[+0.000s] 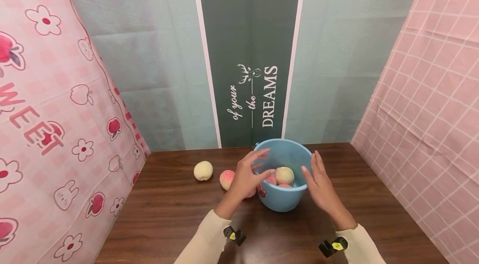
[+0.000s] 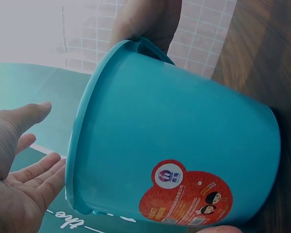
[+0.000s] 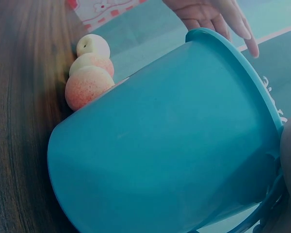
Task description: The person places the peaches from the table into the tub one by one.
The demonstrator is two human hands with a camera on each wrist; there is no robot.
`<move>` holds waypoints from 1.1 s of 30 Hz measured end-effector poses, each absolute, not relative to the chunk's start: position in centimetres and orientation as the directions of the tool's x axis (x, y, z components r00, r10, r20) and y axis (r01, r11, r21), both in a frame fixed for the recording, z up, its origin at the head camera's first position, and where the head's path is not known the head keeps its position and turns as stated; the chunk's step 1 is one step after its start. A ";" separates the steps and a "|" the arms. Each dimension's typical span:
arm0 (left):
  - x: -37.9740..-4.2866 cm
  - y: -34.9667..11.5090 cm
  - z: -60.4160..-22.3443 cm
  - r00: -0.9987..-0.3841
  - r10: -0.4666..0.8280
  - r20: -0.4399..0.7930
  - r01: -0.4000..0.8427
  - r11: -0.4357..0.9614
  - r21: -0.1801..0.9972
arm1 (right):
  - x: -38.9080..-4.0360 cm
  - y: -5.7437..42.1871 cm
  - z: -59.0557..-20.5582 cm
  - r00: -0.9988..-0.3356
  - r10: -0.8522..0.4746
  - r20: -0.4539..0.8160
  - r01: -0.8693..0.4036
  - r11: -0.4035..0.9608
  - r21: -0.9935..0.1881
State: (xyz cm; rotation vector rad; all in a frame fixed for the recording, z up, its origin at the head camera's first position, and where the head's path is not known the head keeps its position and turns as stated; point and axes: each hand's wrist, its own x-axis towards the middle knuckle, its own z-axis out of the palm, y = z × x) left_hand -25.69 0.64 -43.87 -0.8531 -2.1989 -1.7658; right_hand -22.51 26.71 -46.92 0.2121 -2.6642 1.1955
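Note:
A blue bucket [image 1: 282, 199] stands upright on the table with several peaches inside, a pale one [image 1: 284, 176] on top of pinkish ones. My left hand [image 1: 248, 174] is at the bucket's left rim, fingers spread and holding nothing; the left wrist view shows its fingertips right by the rim. On the other side, my right hand [image 1: 321, 183] lies along the right rim, fingers extended, near the handle [image 3: 269, 204]. Left of the bucket on the table are a pale peach [image 1: 203, 171], a pink peach [image 1: 227, 179] and another peach [image 3: 89, 87], mostly hidden by my left forearm in the head view.
The brown wooden table [image 1: 157, 206] meets a grey-green cloth backdrop [image 1: 149, 89] behind. A pink patterned cloth [image 1: 75, 131] hangs on the left, a pink gridded cloth [image 1: 423, 131] on the right. The bucket has a red label [image 2: 186, 194].

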 end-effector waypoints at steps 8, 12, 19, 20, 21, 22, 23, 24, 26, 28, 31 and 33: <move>-25.4 -0.6 -43.9 -0.814 0.273 0.513 0.555 0.104 0.825 | -22.5 26.7 -47.0 -0.966 -0.043 0.254 -0.218 0.666 -0.714; -25.1 -1.1 -43.8 -0.814 0.246 0.527 0.562 0.099 0.821 | -22.6 26.7 -47.0 -0.966 -0.042 0.255 -0.217 0.669 -0.710; -25.2 -2.3 -44.7 -0.835 0.215 0.506 0.535 0.109 0.838 | -22.4 26.5 -46.6 -0.966 -0.047 0.254 -0.220 0.666 -0.713; -25.1 -2.4 -44.8 -0.838 0.208 0.505 0.532 0.109 0.839 | -22.4 26.5 -46.5 -0.966 -0.048 0.256 -0.222 0.666 -0.712; -25.1 -2.5 -44.9 -0.841 0.201 0.503 0.529 0.104 0.842 | -22.4 26.5 -46.5 -0.965 -0.048 0.258 -0.223 0.666 -0.711; -25.1 -2.7 -45.0 -0.841 0.195 0.504 0.528 0.096 0.844 | -22.4 26.5 -46.4 -0.965 -0.048 0.259 -0.224 0.667 -0.710; -25.1 -2.8 -45.1 -0.844 0.190 0.502 0.524 0.096 0.846 | -22.4 26.5 -46.4 -0.964 -0.048 0.262 -0.226 0.669 -0.708; -25.1 -2.9 -45.2 -0.846 0.185 0.501 0.523 0.096 0.847 | -22.4 26.5 -46.4 -0.963 -0.048 0.264 -0.228 0.669 -0.708; -25.0 -3.2 -45.4 -0.849 0.175 0.499 0.520 0.098 0.849 | -22.5 26.5 -46.5 -0.963 -0.048 0.266 -0.228 0.672 -0.705; -25.0 -3.5 -45.7 -0.849 0.165 0.501 0.520 0.105 0.847 | -22.5 26.6 -46.6 -0.962 -0.047 0.267 -0.228 0.675 -0.702; -25.1 -4.0 -46.0 -0.850 0.151 0.504 0.522 0.129 0.843 | -22.6 26.7 -46.8 -0.963 -0.046 0.264 -0.224 0.677 -0.701; -25.2 -4.3 -46.2 -0.855 0.142 0.499 0.516 0.146 0.844 | -22.6 26.7 -46.9 -0.965 -0.044 0.259 -0.220 0.676 -0.703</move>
